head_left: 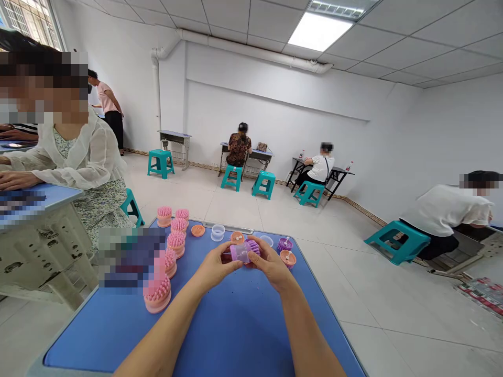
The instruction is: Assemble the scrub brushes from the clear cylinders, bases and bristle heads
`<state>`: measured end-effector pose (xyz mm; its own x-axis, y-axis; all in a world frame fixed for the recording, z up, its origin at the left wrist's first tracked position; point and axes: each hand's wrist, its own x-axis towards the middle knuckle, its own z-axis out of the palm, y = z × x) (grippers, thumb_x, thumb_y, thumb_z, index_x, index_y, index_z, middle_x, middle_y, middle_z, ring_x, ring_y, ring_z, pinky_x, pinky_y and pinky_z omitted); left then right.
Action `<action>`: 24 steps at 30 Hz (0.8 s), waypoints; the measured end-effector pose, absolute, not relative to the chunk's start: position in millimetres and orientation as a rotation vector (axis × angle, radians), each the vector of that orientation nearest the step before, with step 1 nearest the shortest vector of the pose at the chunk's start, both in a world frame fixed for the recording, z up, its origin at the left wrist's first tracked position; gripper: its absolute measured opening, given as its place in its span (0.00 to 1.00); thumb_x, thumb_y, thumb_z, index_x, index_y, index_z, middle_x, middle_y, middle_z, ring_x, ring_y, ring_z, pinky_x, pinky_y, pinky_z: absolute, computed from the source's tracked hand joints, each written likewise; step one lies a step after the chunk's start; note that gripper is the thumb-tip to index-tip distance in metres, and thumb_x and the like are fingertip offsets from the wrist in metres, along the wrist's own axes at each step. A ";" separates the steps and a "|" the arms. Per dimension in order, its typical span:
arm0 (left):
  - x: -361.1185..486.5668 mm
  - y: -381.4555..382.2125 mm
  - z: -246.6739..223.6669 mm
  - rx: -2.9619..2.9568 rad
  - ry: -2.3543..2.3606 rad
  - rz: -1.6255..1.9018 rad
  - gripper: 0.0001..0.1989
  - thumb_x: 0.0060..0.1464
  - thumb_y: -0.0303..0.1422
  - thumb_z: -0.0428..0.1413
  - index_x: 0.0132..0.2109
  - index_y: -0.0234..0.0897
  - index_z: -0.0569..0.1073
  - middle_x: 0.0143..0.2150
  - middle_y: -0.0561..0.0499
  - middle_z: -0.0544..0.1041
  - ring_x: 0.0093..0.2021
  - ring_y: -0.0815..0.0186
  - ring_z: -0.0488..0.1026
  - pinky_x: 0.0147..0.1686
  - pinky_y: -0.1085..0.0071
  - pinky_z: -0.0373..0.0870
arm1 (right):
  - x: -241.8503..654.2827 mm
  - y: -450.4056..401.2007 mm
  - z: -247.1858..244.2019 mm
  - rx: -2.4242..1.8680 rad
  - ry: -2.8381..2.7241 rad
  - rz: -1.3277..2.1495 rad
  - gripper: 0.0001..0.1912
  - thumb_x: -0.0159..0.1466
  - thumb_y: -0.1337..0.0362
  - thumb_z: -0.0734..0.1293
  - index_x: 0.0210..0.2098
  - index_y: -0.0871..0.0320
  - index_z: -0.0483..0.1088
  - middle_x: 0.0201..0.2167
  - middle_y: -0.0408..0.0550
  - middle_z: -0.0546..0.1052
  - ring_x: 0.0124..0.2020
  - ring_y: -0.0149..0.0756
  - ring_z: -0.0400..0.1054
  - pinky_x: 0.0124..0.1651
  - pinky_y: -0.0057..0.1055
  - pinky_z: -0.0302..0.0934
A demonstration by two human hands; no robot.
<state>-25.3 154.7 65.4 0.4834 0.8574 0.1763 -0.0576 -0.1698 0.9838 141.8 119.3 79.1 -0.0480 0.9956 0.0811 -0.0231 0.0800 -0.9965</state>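
Note:
My left hand (218, 265) and my right hand (271, 264) together grip a purple bristled brush (251, 247) with a clear plastic cap (240, 253) on its end, above the blue table (220, 335). Along the left side stands a row of pink bristled brushes (176, 243) with orange bases. Nearest my hands lie an orange disc (237, 237) and a clear ring-shaped cap (266, 240). Another clear cap (217, 232) and an orange disc (198, 230) sit further left. To the right are a purple brush (285, 244) and an orange-topped brush (288, 258). A pixelated patch (131, 256) hides part of the table.
A seated co-worker in a sheer white blouse (66, 157) works at a neighbouring desk (39, 201) on the left. Another person (448, 214) sits on a teal stool (396, 241) to the right. Further people, desks and teal stools line the far wall.

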 end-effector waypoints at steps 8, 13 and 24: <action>-23.4 151.2 66.2 1.608 0.729 1.014 0.26 0.40 0.27 0.60 0.50 0.34 0.68 0.45 0.45 0.75 0.45 0.58 0.73 0.48 0.60 0.68 | 144.0 120.7 78.5 -1.130 -1.280 1.173 0.19 0.53 0.51 0.68 0.40 0.54 0.68 0.32 0.44 0.71 0.31 0.35 0.67 0.34 0.33 0.65; -22.5 151.0 63.2 1.734 0.759 1.027 0.25 0.43 0.30 0.59 0.51 0.36 0.68 0.47 0.45 0.74 0.44 0.58 0.73 0.47 0.59 0.70 | 143.2 120.7 80.0 -1.172 -1.258 1.137 0.18 0.52 0.50 0.68 0.36 0.54 0.68 0.27 0.41 0.70 0.25 0.32 0.65 0.29 0.30 0.63; -20.2 150.2 56.6 2.219 0.841 1.133 0.26 0.43 0.25 0.59 0.52 0.41 0.67 0.52 0.45 0.71 0.53 0.55 0.67 0.53 0.58 0.64 | 137.6 123.4 76.4 -1.340 -1.166 1.113 0.22 0.55 0.42 0.62 0.29 0.57 0.64 0.17 0.37 0.66 0.14 0.27 0.59 0.18 0.27 0.56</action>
<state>-20.2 150.2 56.6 0.4610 0.7165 0.5236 0.2940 -0.6800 0.6717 137.6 123.4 76.4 0.1124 0.9933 -0.0285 0.0745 -0.0370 -0.9965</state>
